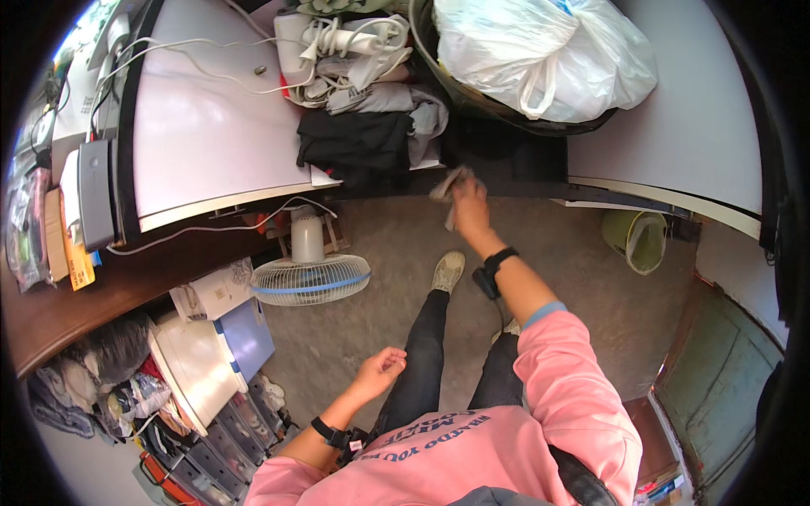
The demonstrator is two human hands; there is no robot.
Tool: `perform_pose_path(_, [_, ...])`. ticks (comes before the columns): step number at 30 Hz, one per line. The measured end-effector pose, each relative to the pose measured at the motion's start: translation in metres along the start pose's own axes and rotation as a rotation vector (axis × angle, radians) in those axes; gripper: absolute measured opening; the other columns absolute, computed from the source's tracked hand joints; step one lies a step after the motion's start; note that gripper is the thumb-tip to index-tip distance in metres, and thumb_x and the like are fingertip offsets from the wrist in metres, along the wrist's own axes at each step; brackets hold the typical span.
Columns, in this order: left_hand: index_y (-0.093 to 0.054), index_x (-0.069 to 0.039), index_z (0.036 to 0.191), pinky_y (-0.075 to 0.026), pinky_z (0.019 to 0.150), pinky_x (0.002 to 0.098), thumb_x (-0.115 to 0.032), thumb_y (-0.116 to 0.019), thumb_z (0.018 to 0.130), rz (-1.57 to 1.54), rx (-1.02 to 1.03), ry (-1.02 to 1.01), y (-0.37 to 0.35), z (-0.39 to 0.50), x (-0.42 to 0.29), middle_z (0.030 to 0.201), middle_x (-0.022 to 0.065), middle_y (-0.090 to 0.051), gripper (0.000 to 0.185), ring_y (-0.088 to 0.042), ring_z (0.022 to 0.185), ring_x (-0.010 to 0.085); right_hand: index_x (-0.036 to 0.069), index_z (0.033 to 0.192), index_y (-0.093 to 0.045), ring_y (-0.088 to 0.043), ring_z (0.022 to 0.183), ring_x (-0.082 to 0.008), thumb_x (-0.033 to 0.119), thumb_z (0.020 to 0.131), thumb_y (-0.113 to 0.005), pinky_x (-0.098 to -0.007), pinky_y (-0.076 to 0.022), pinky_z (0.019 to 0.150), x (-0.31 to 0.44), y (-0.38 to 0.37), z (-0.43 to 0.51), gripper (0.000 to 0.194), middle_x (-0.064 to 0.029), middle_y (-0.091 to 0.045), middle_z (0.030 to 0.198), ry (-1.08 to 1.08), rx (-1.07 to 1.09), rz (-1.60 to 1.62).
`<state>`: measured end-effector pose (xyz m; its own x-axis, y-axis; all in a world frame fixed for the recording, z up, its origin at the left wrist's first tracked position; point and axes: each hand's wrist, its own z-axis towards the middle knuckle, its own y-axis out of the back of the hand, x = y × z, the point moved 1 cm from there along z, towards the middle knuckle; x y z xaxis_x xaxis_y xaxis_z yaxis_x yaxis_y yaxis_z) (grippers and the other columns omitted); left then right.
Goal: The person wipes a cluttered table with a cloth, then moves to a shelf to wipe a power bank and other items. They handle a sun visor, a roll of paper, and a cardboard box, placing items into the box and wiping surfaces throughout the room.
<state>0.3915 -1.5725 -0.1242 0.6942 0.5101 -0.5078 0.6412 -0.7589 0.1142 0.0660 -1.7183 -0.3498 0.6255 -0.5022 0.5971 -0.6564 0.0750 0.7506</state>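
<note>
A greyish-brown rag (448, 187) is held in my right hand (471, 205), at the front edge of a dark shelf (506, 158) between two white surfaces. The fingers are somewhat blurred. Left of the rag lies folded black fabric (354, 142), with grey fabric (430, 123) beside and behind it. Beyond the rag stands a large round bin (436, 63) with a full white plastic bag (538, 57) on top. My left hand (380, 373) hangs in front of my left thigh, fingers loosely curled, with nothing seen in it.
A white electric fan (310, 278) stands at the left, near a trailing white cable (221, 241). Coiled white cords (342, 41) lie behind the fabric. Plastic storage boxes (190, 367) are stacked lower left. A small green bin (636, 240) sits under the right surface.
</note>
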Motion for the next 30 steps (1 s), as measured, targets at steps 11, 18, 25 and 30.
perform_pose_path(11, [-0.05,-0.006,0.139,-0.044,0.104,0.0418,-0.02,-0.07,0.088,0.25,-0.381,-0.151,0.034,-0.03,-0.038,0.142,0.0184,-0.048,0.056,-0.048,0.131,0.0321,0.012,0.122,-0.064,-0.053,0.109,-0.0414,0.0,0.078,-0.06,-0.0484,-0.0495,0.092,0.029,-0.006,0.006,0.046,-0.0163,-0.054,0.12,0.245,-0.14,-0.162])
perform_pose_path(18, [-0.05,-0.004,0.14,-0.027,0.117,0.0488,-0.013,-0.07,0.085,0.461,-0.686,-0.291,0.106,-0.066,-0.067,0.159,0.0189,-0.031,0.059,-0.025,0.148,0.041,0.017,0.126,-0.061,-0.052,0.119,-0.0416,0.004,0.084,-0.054,-0.0473,-0.0497,0.097,0.129,-0.121,0.029,0.044,-0.0143,-0.053,0.131,0.489,0.101,-0.345])
perform_pose_path(25, [-0.053,-0.005,0.137,-0.031,0.116,0.0447,-0.015,-0.07,0.086,0.364,-0.549,-0.182,0.093,-0.07,-0.048,0.158,0.0168,-0.034,0.054,-0.031,0.146,0.0366,0.033,0.125,-0.064,-0.05,0.128,-0.0321,0.016,0.091,-0.056,-0.0496,-0.0456,0.102,0.165,-0.162,0.047,0.038,-0.0064,-0.057,0.13,0.502,-0.046,-0.127])
perform_pose_path(30, [-0.055,-0.006,0.135,-0.033,0.114,0.0451,-0.018,-0.07,0.088,0.361,-0.404,-0.294,0.077,-0.069,-0.063,0.157,0.0173,-0.035,0.051,-0.034,0.144,0.0374,0.029,0.133,-0.06,-0.052,0.119,-0.0406,0.012,0.085,-0.057,-0.0484,-0.0492,0.097,0.076,-0.058,0.03,0.051,-0.0144,-0.049,0.138,0.315,0.156,-0.268])
